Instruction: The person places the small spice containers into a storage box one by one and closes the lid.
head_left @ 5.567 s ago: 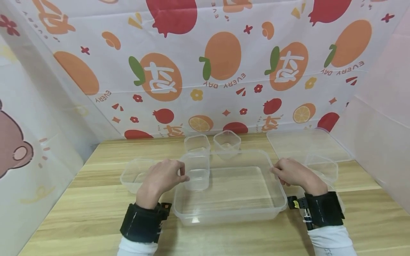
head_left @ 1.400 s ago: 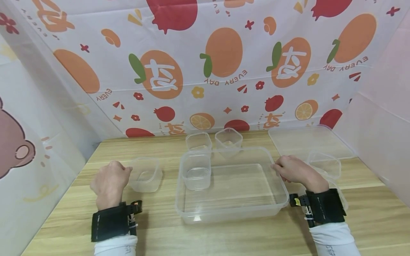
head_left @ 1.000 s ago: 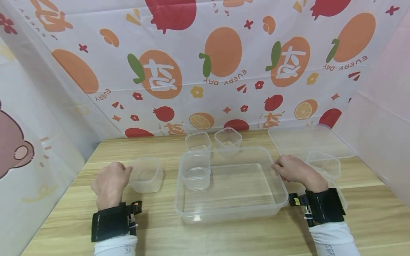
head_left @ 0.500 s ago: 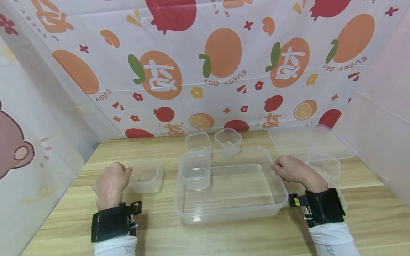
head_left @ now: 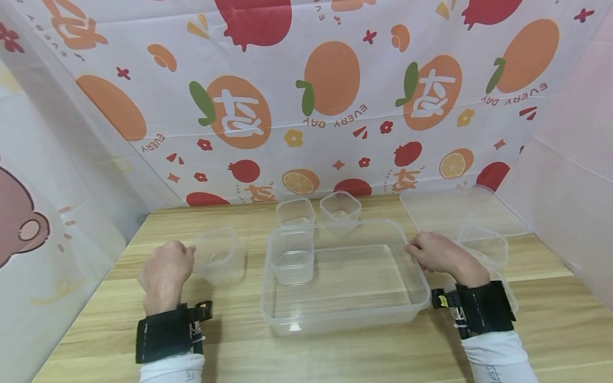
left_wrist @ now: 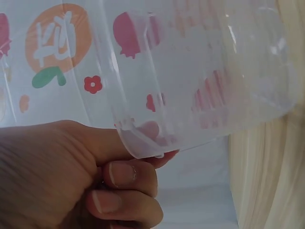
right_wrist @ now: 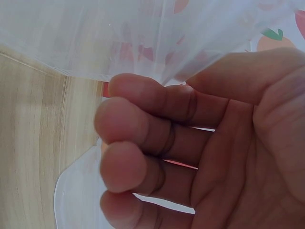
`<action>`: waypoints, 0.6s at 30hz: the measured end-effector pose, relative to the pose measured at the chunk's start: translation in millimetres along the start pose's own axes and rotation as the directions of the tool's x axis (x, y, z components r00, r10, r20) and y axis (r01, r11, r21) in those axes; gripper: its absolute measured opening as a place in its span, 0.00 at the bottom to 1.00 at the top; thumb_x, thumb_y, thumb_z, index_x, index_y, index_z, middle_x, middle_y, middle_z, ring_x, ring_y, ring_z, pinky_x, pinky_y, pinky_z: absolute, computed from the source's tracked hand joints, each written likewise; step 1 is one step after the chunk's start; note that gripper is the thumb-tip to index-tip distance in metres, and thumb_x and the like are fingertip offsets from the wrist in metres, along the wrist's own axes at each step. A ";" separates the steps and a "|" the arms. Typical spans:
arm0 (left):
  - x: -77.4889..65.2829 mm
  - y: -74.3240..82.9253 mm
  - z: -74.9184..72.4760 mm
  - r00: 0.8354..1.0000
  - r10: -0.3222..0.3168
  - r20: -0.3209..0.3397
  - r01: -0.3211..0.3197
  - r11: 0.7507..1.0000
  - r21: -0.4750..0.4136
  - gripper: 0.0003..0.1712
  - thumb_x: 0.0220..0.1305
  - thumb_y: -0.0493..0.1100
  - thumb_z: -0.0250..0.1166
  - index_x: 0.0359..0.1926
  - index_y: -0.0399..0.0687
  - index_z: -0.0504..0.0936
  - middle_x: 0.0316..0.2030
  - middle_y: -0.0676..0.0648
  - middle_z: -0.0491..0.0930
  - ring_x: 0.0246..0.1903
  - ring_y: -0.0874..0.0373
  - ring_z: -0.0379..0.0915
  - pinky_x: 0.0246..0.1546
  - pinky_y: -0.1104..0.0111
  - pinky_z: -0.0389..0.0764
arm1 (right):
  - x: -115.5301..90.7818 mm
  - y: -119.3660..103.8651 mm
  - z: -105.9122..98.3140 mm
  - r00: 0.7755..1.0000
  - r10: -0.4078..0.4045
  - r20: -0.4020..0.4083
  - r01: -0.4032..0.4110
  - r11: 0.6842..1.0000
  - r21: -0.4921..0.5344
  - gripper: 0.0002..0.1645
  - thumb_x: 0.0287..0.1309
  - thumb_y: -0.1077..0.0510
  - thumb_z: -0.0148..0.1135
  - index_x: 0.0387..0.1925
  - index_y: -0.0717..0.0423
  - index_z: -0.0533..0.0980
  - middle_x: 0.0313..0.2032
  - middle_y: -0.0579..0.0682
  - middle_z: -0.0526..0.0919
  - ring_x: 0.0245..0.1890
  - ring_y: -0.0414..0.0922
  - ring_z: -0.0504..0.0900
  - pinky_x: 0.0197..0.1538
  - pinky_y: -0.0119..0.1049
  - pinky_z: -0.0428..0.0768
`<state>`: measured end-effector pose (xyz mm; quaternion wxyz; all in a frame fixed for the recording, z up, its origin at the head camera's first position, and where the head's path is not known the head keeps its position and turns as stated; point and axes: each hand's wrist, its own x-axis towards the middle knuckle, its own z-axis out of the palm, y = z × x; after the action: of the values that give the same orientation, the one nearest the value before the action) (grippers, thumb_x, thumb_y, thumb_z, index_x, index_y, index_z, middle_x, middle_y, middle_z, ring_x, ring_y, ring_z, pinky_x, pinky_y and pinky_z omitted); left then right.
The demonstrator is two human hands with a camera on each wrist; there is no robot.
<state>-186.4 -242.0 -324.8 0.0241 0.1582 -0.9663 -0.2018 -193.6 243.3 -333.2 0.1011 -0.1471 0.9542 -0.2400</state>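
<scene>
My left hand [head_left: 166,271] pinches the rim of a small clear plastic container [head_left: 225,263] at the table's left side. In the left wrist view, thumb and index finger grip that container's wall [left_wrist: 200,90], while the other fingers curl beneath. A large clear rectangular plastic box [head_left: 345,322] stands in the middle, and my right hand [head_left: 438,259] pinches its right rim. The right wrist view shows thumb and index finger on the box's wall [right_wrist: 86,38]. Inside the box, at its back left, sits another small clear container [head_left: 293,268].
Two more small clear containers, one left [head_left: 296,210] and one right [head_left: 341,208], stand behind the box. A large flat clear lid [head_left: 462,210] lies at the back right. Another small container [head_left: 488,247] is partly behind my right hand. Patterned cloth [head_left: 306,154] hangs at the back.
My left hand has gone from the box's left side to the small container at left and taken its rim. That container now looks blurred and slightly raised. My right hand stays on the box.
</scene>
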 end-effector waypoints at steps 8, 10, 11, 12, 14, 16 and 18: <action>-4.7 3.3 -2.9 0.997 0.047 -0.060 -0.049 0.998 -0.027 0.26 0.79 0.45 0.50 0.21 0.40 0.74 0.16 0.47 0.63 0.18 0.51 0.61 0.20 0.62 0.61 | -0.1 -0.3 -0.2 1.000 -0.005 -0.003 0.005 1.000 -0.006 0.25 0.75 0.60 0.52 0.16 0.57 0.73 0.12 0.43 0.65 0.14 0.40 0.63 0.24 0.36 0.65; -5.4 4.1 -4.0 0.996 0.057 -0.073 -0.060 0.998 -0.036 0.26 0.79 0.45 0.51 0.20 0.40 0.74 0.16 0.47 0.63 0.17 0.51 0.61 0.19 0.62 0.60 | -0.3 -0.7 -0.4 1.000 -0.004 -0.002 0.004 1.000 -0.005 0.25 0.75 0.60 0.52 0.17 0.57 0.73 0.12 0.43 0.65 0.14 0.40 0.63 0.24 0.36 0.66; -5.8 4.6 -4.6 0.995 0.059 -0.077 -0.063 0.997 -0.043 0.25 0.78 0.45 0.51 0.21 0.40 0.74 0.16 0.47 0.63 0.17 0.51 0.61 0.19 0.63 0.60 | -0.4 -0.9 -0.5 1.000 -0.003 -0.002 0.003 1.000 -0.005 0.25 0.75 0.60 0.52 0.17 0.57 0.73 0.12 0.43 0.65 0.14 0.40 0.63 0.24 0.37 0.66; -6.4 5.2 -5.1 0.995 0.059 -0.079 -0.063 0.997 -0.047 0.25 0.78 0.45 0.51 0.22 0.40 0.74 0.16 0.47 0.63 0.17 0.51 0.61 0.19 0.63 0.60 | -0.5 -1.0 -0.6 1.000 -0.004 -0.001 0.004 1.000 -0.005 0.25 0.75 0.60 0.52 0.17 0.57 0.73 0.12 0.43 0.65 0.14 0.40 0.63 0.24 0.37 0.66; -6.9 6.3 -6.2 0.995 0.060 -0.079 -0.064 0.997 -0.053 0.24 0.78 0.45 0.52 0.22 0.40 0.74 0.16 0.47 0.63 0.18 0.51 0.62 0.19 0.63 0.60 | -0.7 -1.1 -0.8 1.000 -0.006 -0.002 0.006 1.000 -0.003 0.25 0.75 0.60 0.52 0.17 0.58 0.74 0.12 0.43 0.65 0.14 0.40 0.63 0.24 0.36 0.66; -7.4 7.4 -7.3 0.995 0.063 -0.079 -0.068 0.996 -0.059 0.23 0.78 0.45 0.52 0.24 0.41 0.75 0.17 0.47 0.64 0.18 0.51 0.62 0.19 0.63 0.60 | -0.8 -0.9 -0.8 1.000 -0.009 -0.003 0.009 1.000 -0.003 0.25 0.75 0.60 0.52 0.17 0.57 0.74 0.12 0.43 0.65 0.14 0.40 0.63 0.24 0.36 0.65; -7.8 8.4 -8.2 0.995 0.062 -0.079 -0.067 0.996 -0.059 0.22 0.78 0.46 0.52 0.25 0.41 0.75 0.18 0.47 0.65 0.19 0.50 0.63 0.19 0.63 0.60 | -0.7 -0.5 -0.9 1.000 -0.015 -0.005 0.015 1.000 -0.006 0.25 0.75 0.60 0.52 0.17 0.57 0.73 0.12 0.43 0.65 0.13 0.39 0.63 0.23 0.36 0.65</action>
<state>-180.6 -235.4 -313.7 0.0728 0.1337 -0.9626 -0.2243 -193.1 243.5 -332.1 0.0965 -0.1540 0.9540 -0.2384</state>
